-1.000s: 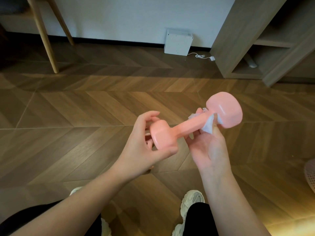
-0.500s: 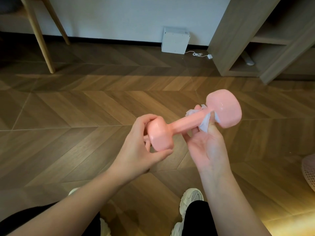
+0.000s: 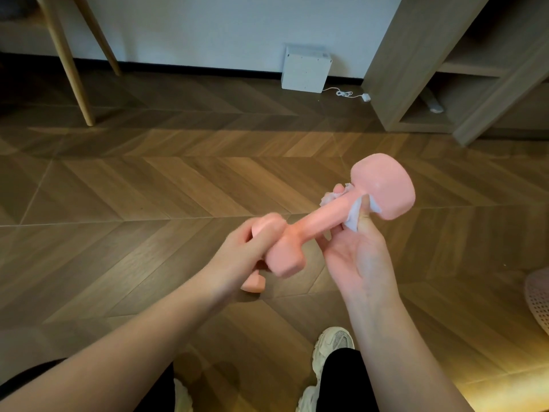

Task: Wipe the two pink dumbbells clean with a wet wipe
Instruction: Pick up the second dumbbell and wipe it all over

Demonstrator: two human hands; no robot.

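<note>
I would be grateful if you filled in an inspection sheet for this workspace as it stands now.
Surface: brown chevron-pattern wooden floor.
Job's things: one smooth pink dumbbell held above the floor; white wet wipe wrapped round its handle beside the far head. A small pink shape below the left hand is too hidden to identify.
Clutter: pink perforated object at the right edge.
Hands: left hand grips the near head; right hand pinches the wipe against the handle.
Cables: white cord on the floor beside a white box.
Surroundings: wooden shelf unit; pale wooden furniture legs.
</note>
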